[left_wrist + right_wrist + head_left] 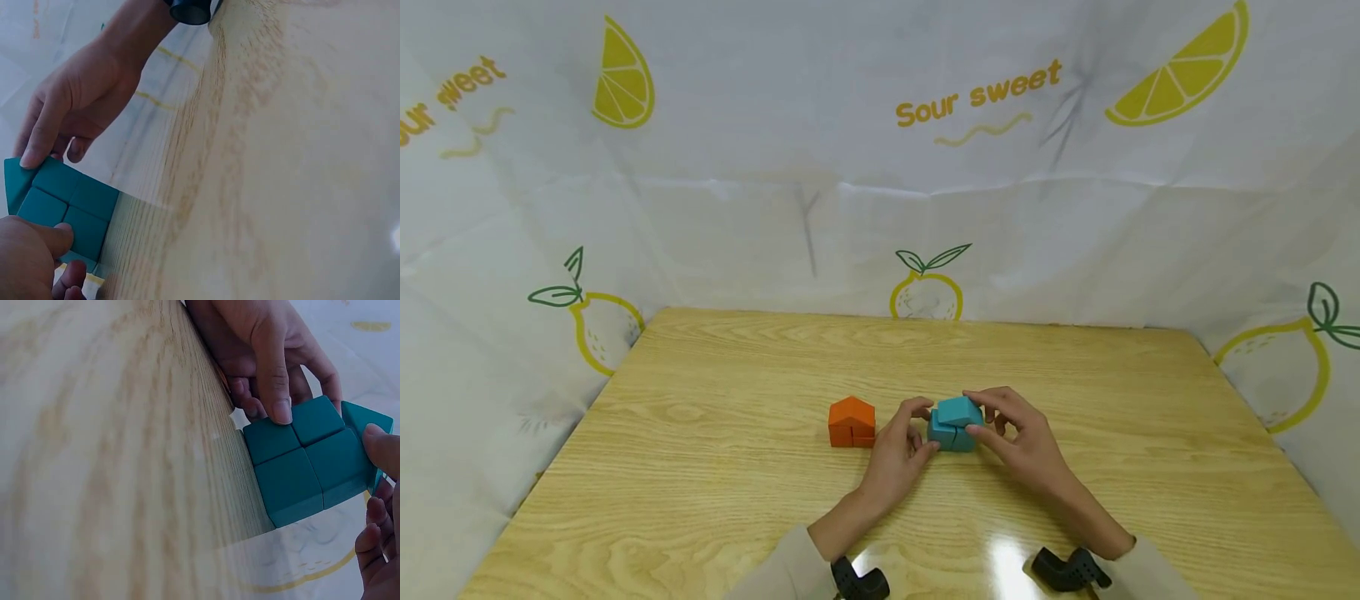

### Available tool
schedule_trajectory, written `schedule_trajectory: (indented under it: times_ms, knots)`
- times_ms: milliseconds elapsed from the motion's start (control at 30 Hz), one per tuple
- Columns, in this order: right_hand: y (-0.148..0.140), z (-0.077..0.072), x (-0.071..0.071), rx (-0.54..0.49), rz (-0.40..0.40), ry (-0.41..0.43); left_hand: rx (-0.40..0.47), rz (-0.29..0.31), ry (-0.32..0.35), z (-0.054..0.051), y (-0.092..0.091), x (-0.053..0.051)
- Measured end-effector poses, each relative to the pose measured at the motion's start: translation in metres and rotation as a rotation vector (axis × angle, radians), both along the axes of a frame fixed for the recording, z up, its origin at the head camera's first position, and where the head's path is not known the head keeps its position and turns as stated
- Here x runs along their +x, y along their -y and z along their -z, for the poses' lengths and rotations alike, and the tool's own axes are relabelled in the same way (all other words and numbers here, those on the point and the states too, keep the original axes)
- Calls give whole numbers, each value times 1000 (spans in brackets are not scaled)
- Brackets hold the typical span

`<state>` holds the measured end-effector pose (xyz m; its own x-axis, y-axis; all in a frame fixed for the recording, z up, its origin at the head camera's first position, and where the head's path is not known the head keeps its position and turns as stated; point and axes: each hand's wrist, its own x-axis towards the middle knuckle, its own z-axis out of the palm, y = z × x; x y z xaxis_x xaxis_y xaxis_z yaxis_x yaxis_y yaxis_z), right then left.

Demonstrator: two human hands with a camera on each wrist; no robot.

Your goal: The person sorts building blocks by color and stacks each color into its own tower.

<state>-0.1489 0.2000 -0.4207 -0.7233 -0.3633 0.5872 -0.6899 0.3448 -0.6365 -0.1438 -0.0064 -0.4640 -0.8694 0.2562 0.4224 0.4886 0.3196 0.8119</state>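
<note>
My left hand (895, 457) grips a small stack of blue blocks (941, 435), its thumb on the near face and a finger curled behind. In the right wrist view the stack (287, 484) shows several squarish faces divided by thin seams. Between thumb and fingers, my right hand (1021, 435) pinches a blue roof-shaped block (958, 411) on top of the stack. That block (369, 419) sits slightly askew, with a narrow wedge of a gap at one side. Fingers partly cover the stack's far side.
Left of my left hand stands an orange house-shaped set of blocks (852, 423) with a peaked top. All rests on a wooden table (715, 492). A white cloth printed with lemons (820, 242) hangs behind and along both sides.
</note>
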Motion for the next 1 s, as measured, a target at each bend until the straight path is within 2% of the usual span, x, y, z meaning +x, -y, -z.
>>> schedule_trajectory:
  times_ms: [167,367,667,767,1000]
  knots:
    - [-4,11,-6,28,3,13,0,-2,-4,-1,0,-1]
    - [-4,13,-8,40,0,37,-5,-4,-12,-2,1,-1]
    - [-4,14,-8,32,-19,-34,-8,0,-9,-1,0,0]
    - [-4,16,-9,31,-25,-34,-8,-1,-14,-1,0,0]
    - [-6,16,-7,49,-3,28,-9,0,-17,0,0,1]
